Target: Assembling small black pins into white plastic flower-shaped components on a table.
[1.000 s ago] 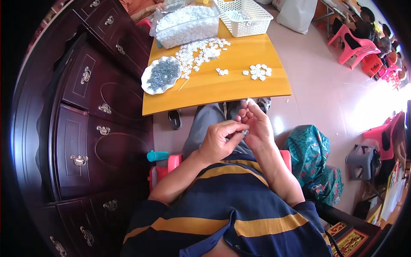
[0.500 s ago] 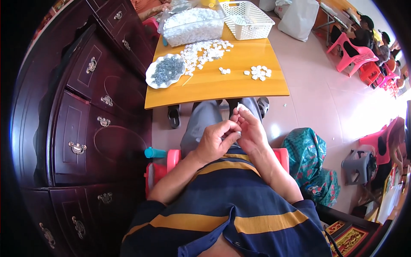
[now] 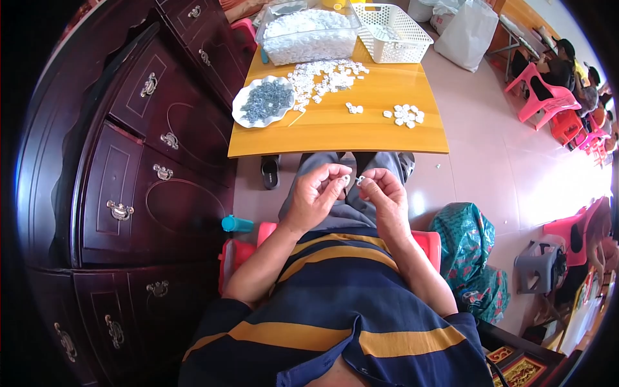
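Note:
My left hand (image 3: 317, 198) is closed, pinching a small white plastic piece (image 3: 347, 179) between thumb and fingers. Close beside it, my right hand (image 3: 388, 201) grips another small white piece (image 3: 360, 181) with a darker bit at its edge. The two pieces are apart, held above my lap just short of the table (image 3: 342, 140). On the table, a white scalloped dish (image 3: 238, 111) holds many small grey parts (image 3: 269, 100). Loose white pieces (image 3: 317, 80) spread beyond it. A small group of white pieces (image 3: 354, 108) and a larger cluster (image 3: 405, 116) lie further right.
A clear bin (image 3: 309, 51) full of white pieces and a white basket (image 3: 412, 51) stand at the table's far edge. A yellow stick (image 3: 297, 117) lies by the dish. Dark cabinets (image 3: 129, 193) line the left; green bags (image 3: 461, 245) sit at right. People sit further off.
My hands have drawn apart from their earlier overlap, and a small white piece now shows in each. The view has shifted slightly, moving the table right and up.

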`<move>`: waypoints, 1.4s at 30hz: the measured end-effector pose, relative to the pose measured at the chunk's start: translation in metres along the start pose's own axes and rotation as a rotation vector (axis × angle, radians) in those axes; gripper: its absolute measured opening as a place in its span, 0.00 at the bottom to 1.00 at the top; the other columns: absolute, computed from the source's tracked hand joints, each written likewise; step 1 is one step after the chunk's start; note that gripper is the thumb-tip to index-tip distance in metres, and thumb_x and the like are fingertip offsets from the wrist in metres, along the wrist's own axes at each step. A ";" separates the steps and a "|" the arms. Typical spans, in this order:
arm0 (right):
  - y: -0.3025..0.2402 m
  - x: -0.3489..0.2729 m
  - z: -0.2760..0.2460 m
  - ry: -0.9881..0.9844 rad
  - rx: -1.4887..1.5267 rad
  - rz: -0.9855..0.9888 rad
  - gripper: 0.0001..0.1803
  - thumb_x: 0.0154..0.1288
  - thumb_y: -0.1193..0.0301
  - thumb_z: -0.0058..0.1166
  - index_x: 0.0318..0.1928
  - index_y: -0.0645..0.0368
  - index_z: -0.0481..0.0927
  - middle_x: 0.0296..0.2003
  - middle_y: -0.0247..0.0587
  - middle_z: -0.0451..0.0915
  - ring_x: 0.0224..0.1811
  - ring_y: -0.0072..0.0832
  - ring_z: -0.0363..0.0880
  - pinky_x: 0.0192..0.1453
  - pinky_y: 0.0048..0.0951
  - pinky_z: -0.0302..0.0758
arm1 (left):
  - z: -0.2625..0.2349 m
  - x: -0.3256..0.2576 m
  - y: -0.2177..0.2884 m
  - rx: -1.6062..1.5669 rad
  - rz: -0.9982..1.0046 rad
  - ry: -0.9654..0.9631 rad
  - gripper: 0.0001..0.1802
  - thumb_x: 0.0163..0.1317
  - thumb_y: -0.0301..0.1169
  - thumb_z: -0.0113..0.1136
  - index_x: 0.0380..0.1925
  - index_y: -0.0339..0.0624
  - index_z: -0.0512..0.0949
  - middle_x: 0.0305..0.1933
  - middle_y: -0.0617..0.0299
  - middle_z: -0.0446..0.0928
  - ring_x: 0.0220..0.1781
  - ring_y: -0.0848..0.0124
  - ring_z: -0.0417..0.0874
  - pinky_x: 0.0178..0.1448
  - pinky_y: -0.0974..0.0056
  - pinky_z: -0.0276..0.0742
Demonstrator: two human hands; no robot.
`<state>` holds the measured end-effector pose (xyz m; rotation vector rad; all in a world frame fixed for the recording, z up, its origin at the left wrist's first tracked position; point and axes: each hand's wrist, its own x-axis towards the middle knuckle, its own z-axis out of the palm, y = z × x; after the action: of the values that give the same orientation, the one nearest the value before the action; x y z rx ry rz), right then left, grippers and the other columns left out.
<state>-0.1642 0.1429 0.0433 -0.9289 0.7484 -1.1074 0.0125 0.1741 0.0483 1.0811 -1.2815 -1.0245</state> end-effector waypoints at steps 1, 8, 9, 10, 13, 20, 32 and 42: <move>0.000 0.000 0.000 -0.004 -0.011 -0.010 0.04 0.73 0.75 0.57 0.46 0.60 0.80 0.37 0.30 0.83 0.38 0.14 0.78 0.45 0.18 0.74 | 0.000 0.000 -0.001 0.000 -0.003 -0.004 0.10 0.73 0.26 0.58 0.52 0.36 0.80 0.39 0.65 0.82 0.35 0.80 0.82 0.41 0.74 0.80; 0.000 0.001 0.001 0.000 -0.083 -0.023 0.06 0.73 0.76 0.57 0.47 0.62 0.79 0.37 0.30 0.82 0.37 0.14 0.77 0.45 0.17 0.74 | 0.004 -0.002 -0.008 0.060 0.017 0.040 0.10 0.73 0.25 0.58 0.51 0.36 0.80 0.39 0.67 0.82 0.36 0.82 0.82 0.41 0.75 0.80; 0.001 0.001 0.001 0.001 -0.089 -0.024 0.06 0.73 0.77 0.56 0.47 0.62 0.80 0.36 0.29 0.82 0.37 0.13 0.76 0.44 0.16 0.74 | 0.005 -0.002 -0.008 0.078 0.017 0.053 0.10 0.73 0.25 0.58 0.51 0.36 0.81 0.40 0.67 0.82 0.36 0.82 0.81 0.40 0.75 0.80; 0.001 0.002 0.001 0.002 -0.096 -0.025 0.06 0.73 0.77 0.56 0.48 0.63 0.80 0.35 0.28 0.81 0.36 0.13 0.76 0.43 0.16 0.73 | 0.005 -0.002 -0.009 0.095 0.017 0.066 0.10 0.73 0.25 0.58 0.51 0.35 0.81 0.40 0.67 0.82 0.36 0.82 0.81 0.40 0.75 0.80; 0.001 0.002 0.001 -0.002 -0.129 -0.028 0.06 0.72 0.78 0.57 0.48 0.63 0.80 0.34 0.27 0.81 0.35 0.12 0.75 0.41 0.15 0.72 | 0.006 -0.003 -0.009 0.088 0.020 0.066 0.10 0.73 0.25 0.58 0.51 0.36 0.81 0.40 0.67 0.82 0.36 0.82 0.82 0.40 0.75 0.80; 0.009 0.003 0.001 0.001 -0.145 -0.053 0.06 0.71 0.78 0.58 0.46 0.63 0.81 0.33 0.25 0.80 0.32 0.09 0.72 0.37 0.14 0.70 | 0.005 -0.002 -0.010 0.083 0.013 0.045 0.11 0.73 0.26 0.59 0.52 0.36 0.81 0.40 0.67 0.83 0.37 0.82 0.82 0.41 0.74 0.81; 0.011 0.005 -0.001 0.021 -0.158 -0.048 0.05 0.71 0.76 0.59 0.45 0.62 0.81 0.30 0.23 0.78 0.30 0.08 0.69 0.33 0.14 0.67 | 0.005 0.000 -0.013 0.105 0.112 -0.006 0.11 0.71 0.21 0.59 0.52 0.35 0.81 0.37 0.67 0.80 0.34 0.82 0.79 0.39 0.74 0.77; 0.014 0.007 -0.004 0.010 -0.203 -0.041 0.04 0.71 0.76 0.59 0.44 0.63 0.81 0.29 0.22 0.77 0.28 0.08 0.68 0.31 0.13 0.66 | 0.004 0.003 -0.010 0.223 0.197 -0.026 0.12 0.66 0.18 0.61 0.49 0.32 0.82 0.38 0.58 0.83 0.36 0.76 0.85 0.40 0.70 0.81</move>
<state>-0.1597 0.1380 0.0289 -1.1148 0.8649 -1.0857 0.0083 0.1690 0.0391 1.0853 -1.5173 -0.7628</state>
